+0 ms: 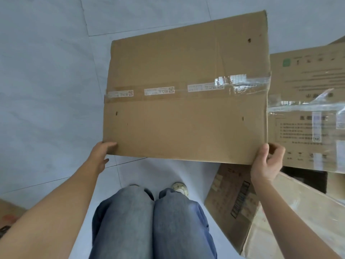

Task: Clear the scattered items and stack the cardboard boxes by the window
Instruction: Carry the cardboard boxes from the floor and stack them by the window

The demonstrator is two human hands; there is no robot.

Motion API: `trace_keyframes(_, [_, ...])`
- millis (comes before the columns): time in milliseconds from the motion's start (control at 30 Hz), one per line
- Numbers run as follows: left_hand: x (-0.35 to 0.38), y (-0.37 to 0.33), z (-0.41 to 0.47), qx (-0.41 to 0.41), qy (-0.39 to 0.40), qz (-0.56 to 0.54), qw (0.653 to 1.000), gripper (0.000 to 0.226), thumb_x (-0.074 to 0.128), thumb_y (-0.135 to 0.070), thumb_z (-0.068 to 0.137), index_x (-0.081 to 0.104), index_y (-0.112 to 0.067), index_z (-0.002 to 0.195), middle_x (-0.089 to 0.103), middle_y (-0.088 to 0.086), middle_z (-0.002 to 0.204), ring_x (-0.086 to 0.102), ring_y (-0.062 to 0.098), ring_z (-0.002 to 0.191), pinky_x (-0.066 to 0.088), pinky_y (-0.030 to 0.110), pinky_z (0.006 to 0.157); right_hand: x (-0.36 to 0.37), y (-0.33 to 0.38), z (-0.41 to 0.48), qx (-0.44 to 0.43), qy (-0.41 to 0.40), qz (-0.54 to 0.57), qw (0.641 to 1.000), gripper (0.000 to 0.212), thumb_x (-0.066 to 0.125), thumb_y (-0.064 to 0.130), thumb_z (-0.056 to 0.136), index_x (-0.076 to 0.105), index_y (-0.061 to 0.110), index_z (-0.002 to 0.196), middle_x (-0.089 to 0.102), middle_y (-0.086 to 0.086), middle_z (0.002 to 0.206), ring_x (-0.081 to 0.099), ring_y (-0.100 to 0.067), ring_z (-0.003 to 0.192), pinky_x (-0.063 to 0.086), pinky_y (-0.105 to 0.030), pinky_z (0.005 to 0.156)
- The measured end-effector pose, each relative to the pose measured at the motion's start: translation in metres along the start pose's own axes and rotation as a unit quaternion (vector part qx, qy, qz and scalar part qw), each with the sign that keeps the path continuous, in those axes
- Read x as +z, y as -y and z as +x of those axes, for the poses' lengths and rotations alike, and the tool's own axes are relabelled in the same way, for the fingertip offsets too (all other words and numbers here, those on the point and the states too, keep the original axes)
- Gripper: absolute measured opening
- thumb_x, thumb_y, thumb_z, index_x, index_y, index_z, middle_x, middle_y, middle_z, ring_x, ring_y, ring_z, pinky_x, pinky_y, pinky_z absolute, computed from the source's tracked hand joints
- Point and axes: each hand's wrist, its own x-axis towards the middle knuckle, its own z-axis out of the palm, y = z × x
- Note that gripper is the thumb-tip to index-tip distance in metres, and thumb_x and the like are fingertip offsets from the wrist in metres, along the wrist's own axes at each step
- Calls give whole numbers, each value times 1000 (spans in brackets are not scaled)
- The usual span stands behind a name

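A large brown cardboard box (184, 90) with clear tape across its middle fills the centre of the head view, held up above the floor. My left hand (100, 154) grips its near left corner, thumb on top. My right hand (267, 163) grips its near right corner, fingers curled around the edge. To the right stands a printed cardboard box (308, 113) with tape and labels. Below it lies another printed box (233, 202) tilted on the floor, next to a pale flat box (298, 212).
Pale grey floor tiles (46, 90) spread to the left and behind the held box. My legs in blue jeans (153, 225) and a shoe (180, 187) are below it. A bit of cardboard (9, 212) shows at the lower left edge.
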Motion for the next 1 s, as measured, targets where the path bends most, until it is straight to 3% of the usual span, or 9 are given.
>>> trace_keyframes(167, [-8,-13,-48,32,-59,-47,997,47,56,-15,89,45,-9,134,48,6,138,41,23,128,29,38,101,-16,46,14,81,-41,53,994,33,30,47,85,29,22,63,34,4,64,31,-7,58,28,-22,56])
trace_keyframes(267, [-21,-37,-113,62,-70,-95,991,38,53,-14,89,53,-13,127,55,1,124,47,18,116,28,37,96,-59,99,32,98,1,75,992,35,31,46,86,31,19,64,31,4,64,29,-6,58,25,-24,58])
trace_keyframes(367, [-35,-76,-192,102,-62,-144,982,15,50,-13,90,58,-25,96,57,-9,103,47,13,108,25,35,95,-110,166,50,85,51,92,991,30,38,40,92,47,16,78,41,6,72,37,-6,66,30,-24,64])
trace_keyframes(433, [-42,-110,-248,154,-52,-163,973,20,49,-9,89,53,-28,86,56,-13,94,46,13,103,29,30,88,-148,210,58,73,75,91,990,23,44,32,94,53,12,86,45,4,78,41,-10,75,33,-24,67])
trace_keyframes(467, [-44,-126,-276,184,-45,-166,968,21,49,-6,89,53,-26,88,56,-13,91,47,13,101,32,27,83,-167,228,60,67,87,87,990,18,47,28,94,55,13,89,47,4,80,42,-12,80,34,-22,66])
trace_keyframes(533, [-48,-160,-328,221,-28,-172,960,36,49,-3,89,52,-19,121,60,-5,109,52,15,107,38,25,86,-212,253,59,72,115,61,989,14,51,21,92,55,13,103,51,0,92,45,-16,91,37,-21,72])
trace_keyframes(600, [-50,-191,-373,241,-8,-166,956,64,52,-2,88,27,-13,146,49,5,137,49,18,120,39,31,96,-256,262,53,96,139,46,985,29,55,17,89,53,8,116,54,-7,106,50,-20,100,41,-29,83])
trace_keyframes(833, [-25,-234,-477,326,3,46,944,84,63,-6,84,15,-27,150,35,4,148,40,25,130,36,43,106,-371,254,16,183,162,29,969,53,62,17,86,43,6,133,57,-17,120,57,-32,105,49,-46,91])
trace_keyframes(1000, [-9,-242,-528,370,-1,92,925,86,68,-4,81,17,-20,149,38,10,145,43,29,127,40,45,102,-416,247,-14,214,85,70,971,59,62,27,85,40,11,137,47,-16,130,51,-28,102,44,-36,79])
